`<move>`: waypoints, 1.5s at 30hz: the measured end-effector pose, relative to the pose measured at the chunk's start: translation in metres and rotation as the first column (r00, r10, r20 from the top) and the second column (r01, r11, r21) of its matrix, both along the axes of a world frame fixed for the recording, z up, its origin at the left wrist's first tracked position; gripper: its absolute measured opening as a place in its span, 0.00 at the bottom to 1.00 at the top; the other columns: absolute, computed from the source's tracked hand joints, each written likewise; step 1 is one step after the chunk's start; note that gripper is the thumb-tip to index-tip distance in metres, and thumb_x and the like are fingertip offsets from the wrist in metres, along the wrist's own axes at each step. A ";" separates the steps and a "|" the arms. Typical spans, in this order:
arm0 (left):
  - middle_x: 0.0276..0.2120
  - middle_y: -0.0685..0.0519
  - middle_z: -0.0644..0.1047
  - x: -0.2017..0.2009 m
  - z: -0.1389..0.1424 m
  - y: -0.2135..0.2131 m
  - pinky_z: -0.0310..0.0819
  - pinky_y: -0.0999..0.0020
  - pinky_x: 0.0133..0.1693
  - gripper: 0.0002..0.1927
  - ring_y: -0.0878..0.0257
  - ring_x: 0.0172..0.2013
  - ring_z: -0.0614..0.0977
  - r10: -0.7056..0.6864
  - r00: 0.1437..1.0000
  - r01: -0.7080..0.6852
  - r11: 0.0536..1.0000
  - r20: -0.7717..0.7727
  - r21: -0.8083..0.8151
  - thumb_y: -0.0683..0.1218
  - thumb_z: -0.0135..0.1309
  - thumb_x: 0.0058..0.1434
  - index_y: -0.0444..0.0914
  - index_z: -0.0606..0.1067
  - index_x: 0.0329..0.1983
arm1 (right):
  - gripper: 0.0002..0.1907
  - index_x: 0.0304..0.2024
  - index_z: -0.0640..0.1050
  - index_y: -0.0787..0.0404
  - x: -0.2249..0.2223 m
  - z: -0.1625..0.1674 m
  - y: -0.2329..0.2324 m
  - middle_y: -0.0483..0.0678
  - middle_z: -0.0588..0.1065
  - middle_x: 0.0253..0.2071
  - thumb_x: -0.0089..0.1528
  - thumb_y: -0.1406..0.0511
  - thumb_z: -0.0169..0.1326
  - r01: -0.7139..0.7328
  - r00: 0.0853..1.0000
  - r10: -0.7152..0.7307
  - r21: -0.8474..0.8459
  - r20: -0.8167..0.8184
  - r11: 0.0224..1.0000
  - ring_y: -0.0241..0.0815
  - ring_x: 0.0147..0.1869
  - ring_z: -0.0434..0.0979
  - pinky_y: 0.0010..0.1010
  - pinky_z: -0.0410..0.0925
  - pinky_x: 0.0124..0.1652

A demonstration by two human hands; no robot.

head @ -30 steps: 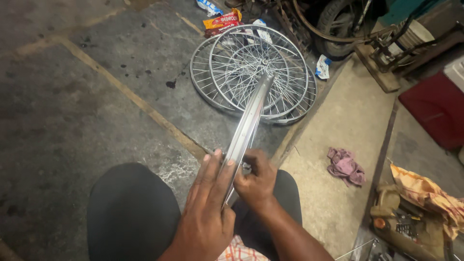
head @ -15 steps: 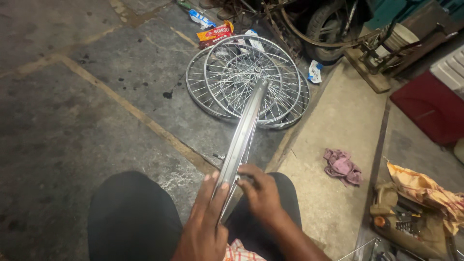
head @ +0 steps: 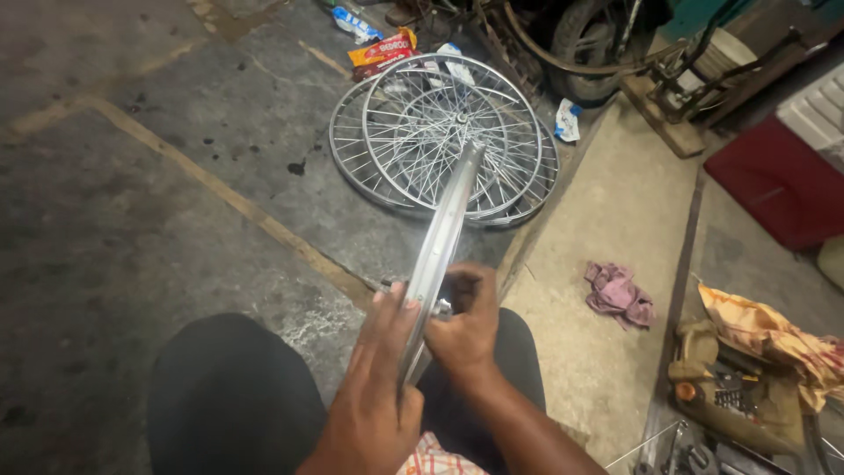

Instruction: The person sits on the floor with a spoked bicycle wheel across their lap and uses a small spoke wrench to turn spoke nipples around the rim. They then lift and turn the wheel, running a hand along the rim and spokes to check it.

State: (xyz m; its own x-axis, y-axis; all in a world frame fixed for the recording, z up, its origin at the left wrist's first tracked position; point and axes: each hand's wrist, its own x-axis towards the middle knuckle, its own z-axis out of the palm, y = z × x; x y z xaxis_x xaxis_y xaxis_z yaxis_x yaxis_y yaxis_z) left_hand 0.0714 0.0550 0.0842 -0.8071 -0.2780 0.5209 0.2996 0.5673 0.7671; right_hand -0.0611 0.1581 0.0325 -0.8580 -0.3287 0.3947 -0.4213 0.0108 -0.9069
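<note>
Steel spoked bicycle wheel rim [head: 444, 224] edge-on over lap: left hand [head: 378, 387] now flat against it, right hand [head: 466, 321] pinching at hub.

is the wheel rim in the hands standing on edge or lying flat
On edge. The wheel rim shows only its thin silver edge, left hand flat on one side, right hand on the other; spoked wheels behind lie flat.
</note>
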 end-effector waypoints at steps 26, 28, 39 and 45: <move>0.73 0.34 0.57 -0.015 0.029 0.012 0.57 0.47 0.68 0.50 0.32 0.73 0.57 -0.025 0.998 0.023 0.999 0.059 0.028 0.32 0.51 0.48 0.27 0.46 0.75 | 0.20 0.54 0.76 0.66 -0.027 0.042 0.018 0.48 0.79 0.46 0.60 0.70 0.62 -0.224 0.961 0.184 0.192 0.207 0.955 0.35 0.50 0.79 0.29 0.74 0.51; 0.72 0.35 0.58 -0.014 0.029 0.013 0.56 0.46 0.68 0.50 0.32 0.72 0.57 -0.027 0.996 0.025 0.999 0.080 0.028 0.32 0.52 0.46 0.27 0.47 0.74 | 0.21 0.57 0.74 0.66 -0.025 0.047 0.037 0.49 0.78 0.50 0.61 0.72 0.60 -0.295 0.945 0.262 0.165 0.196 0.941 0.37 0.55 0.78 0.30 0.71 0.56; 0.72 0.31 0.57 -0.014 0.024 0.026 0.54 0.40 0.67 0.49 0.28 0.71 0.57 -0.135 0.989 0.137 0.990 0.057 -0.036 0.34 0.50 0.49 0.25 0.46 0.75 | 0.19 0.54 0.70 0.64 0.011 0.033 0.052 0.50 0.77 0.54 0.62 0.75 0.58 -0.027 0.995 0.031 -0.046 0.097 0.999 0.38 0.59 0.77 0.31 0.70 0.59; 0.72 0.34 0.60 -0.015 0.019 0.032 0.55 0.41 0.68 0.46 0.29 0.71 0.60 -0.102 0.994 0.105 0.988 0.034 -0.113 0.35 0.49 0.51 0.26 0.48 0.75 | 0.13 0.38 0.75 0.61 0.011 0.028 0.038 0.48 0.75 0.39 0.58 0.72 0.67 0.445 0.854 -0.375 0.135 -0.360 0.885 0.37 0.42 0.75 0.28 0.69 0.45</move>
